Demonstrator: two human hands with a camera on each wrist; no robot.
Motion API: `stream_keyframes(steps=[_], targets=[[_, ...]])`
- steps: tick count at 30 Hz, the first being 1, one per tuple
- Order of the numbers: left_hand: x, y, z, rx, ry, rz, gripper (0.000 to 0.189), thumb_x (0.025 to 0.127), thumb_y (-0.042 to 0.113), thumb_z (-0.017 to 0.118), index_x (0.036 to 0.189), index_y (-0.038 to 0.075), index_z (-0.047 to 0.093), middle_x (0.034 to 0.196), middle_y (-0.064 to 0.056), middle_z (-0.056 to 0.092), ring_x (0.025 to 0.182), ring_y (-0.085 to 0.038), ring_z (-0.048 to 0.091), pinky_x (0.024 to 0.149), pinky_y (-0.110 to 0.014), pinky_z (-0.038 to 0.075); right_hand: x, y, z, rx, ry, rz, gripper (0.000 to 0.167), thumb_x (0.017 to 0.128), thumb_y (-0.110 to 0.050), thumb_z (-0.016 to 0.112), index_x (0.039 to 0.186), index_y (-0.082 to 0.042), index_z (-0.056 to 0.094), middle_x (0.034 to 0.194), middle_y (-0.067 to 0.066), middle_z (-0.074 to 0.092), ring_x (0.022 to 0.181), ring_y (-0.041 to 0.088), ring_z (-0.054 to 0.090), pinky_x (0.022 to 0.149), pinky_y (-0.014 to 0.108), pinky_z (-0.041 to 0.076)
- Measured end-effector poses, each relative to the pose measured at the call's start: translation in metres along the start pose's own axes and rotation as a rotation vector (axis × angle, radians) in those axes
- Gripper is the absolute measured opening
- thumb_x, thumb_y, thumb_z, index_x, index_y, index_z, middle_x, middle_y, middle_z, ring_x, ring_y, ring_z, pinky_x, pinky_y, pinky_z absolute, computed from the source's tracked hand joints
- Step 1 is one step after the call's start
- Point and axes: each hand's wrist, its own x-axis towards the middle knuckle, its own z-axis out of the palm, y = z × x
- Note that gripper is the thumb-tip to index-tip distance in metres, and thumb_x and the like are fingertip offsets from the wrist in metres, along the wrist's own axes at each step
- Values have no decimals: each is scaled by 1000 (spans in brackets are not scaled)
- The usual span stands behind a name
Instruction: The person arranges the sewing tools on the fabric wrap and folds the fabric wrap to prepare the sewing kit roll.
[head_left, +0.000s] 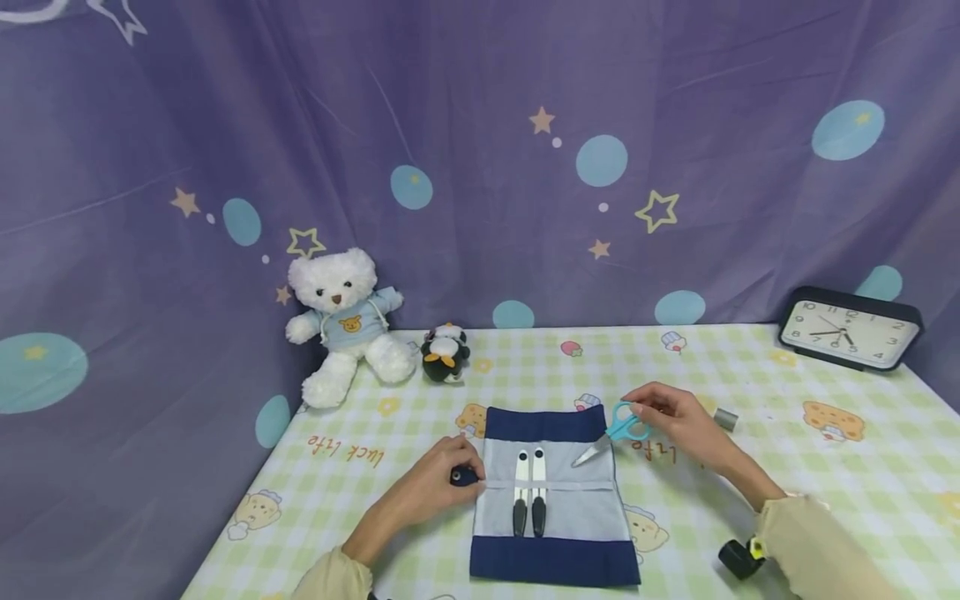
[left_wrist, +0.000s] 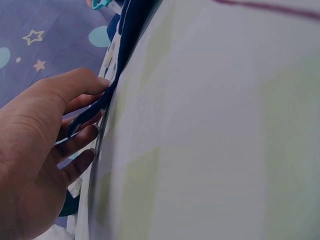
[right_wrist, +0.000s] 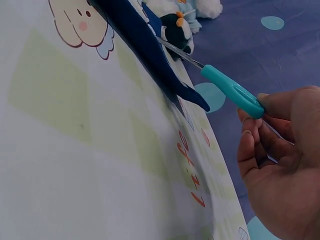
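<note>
Right hand (head_left: 678,423) pinching turquoise plastic-handled metal scissors (head_left: 618,430) by the loops, their blades angled over the right side of a rectangular grey cloth organiser with navy end bands (head_left: 555,560). Left hand (head_left: 437,475) gripping a navy fabric tab (head_left: 463,476) at its left edge. Two slender, pale-bladed tools with black handles (head_left: 519,508) lie side by side, left of its centre.

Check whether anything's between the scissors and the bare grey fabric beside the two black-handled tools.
Nothing visible stands between the scissors in the right hand and the bare grey fabric near their tips. The pale strap crosses that fabric just past the tips; the two black-handled tools lie left of them.
</note>
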Motion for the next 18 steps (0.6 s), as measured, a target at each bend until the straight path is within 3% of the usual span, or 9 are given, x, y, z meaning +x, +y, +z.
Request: stream_keyframes(steps=[7, 18], targets=[[-1, 0, 0, 19, -2, -5, 4, 95, 25, 76, 95, 24, 72, 102, 13, 58, 112, -17, 54, 103, -47, 44, 6, 1, 5, -16, -32, -13, 21, 107, -8, 56, 121, 2, 68, 107, 25, 68, 79, 26, 66, 68, 33, 53], [-1, 0, -1, 25, 3, 1, 4, 95, 26, 76, 95, 23, 73, 101, 12, 58, 109, -15, 54, 101, -45, 45, 18, -1, 15, -25, -87, -37, 22, 107, -4, 55, 122, 6, 67, 107, 22, 69, 75, 29, 64, 62, 34, 52]])
